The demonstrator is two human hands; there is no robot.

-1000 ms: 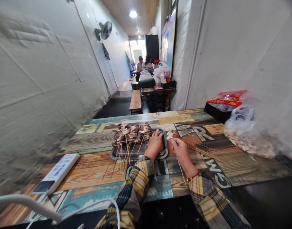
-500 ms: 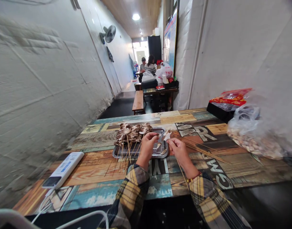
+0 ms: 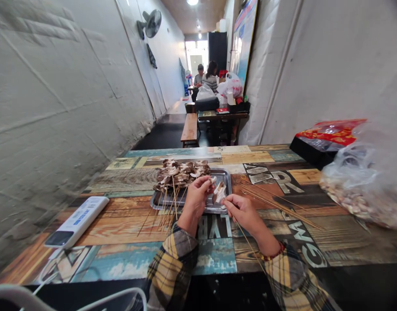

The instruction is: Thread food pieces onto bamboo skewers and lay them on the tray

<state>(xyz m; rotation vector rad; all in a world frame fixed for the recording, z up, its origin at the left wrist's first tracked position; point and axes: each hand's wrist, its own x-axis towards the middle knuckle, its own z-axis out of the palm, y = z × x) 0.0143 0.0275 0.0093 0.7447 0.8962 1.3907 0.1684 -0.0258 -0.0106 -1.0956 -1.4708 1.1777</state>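
My left hand hovers over the metal tray, fingers pinched on a small pale piece of food. My right hand grips a bamboo skewer whose tip carries some pale food pieces, held just right of the left hand. A heap of loaded skewers fills the tray's left half, their sticks hanging over the near edge onto the table.
Bare bamboo skewers lie on the painted wooden table right of the tray. A clear bag of food pieces and a black box with a red packet sit far right. A white power strip lies left. Two people sit at a far table.
My left hand lifted off the tray with a small piece pinched in its fingers. The right hand drew its skewer left and closer. The camera view shifted slightly.
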